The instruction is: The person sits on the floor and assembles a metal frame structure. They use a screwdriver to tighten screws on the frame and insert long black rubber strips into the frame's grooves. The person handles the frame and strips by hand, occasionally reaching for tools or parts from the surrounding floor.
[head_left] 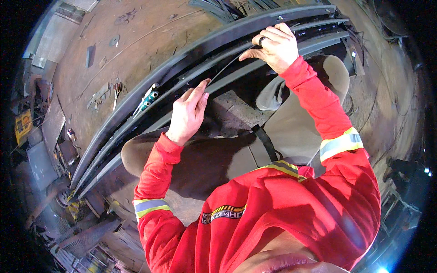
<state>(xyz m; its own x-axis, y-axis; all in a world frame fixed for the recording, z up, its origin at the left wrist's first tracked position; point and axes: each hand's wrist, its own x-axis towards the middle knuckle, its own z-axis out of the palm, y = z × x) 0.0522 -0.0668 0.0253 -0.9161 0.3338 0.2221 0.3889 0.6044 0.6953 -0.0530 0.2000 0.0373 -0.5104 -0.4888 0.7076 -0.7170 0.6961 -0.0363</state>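
Observation:
A thin dark strip [224,69] runs between my hands, above long dark metal bars [195,50] that stretch across in front of me. My left hand [188,113] pinches its lower left end between thumb and fingers. Farther up and right, my right hand [276,48] is closed on the strip, with the thumb laid along it and the other fingers curled over the bars. The strip's far end is hidden by that hand. A tool with a teal handle [146,101] rests on the bars, left of my left hand.
Scissors [117,92] lie on the brown floor [132,50] beyond the bars. More dark metal lengths [232,9] are piled at the far edge. My bent legs [218,157] are close under the bars. Metal scrap and a yellow object [22,126] stand at the left.

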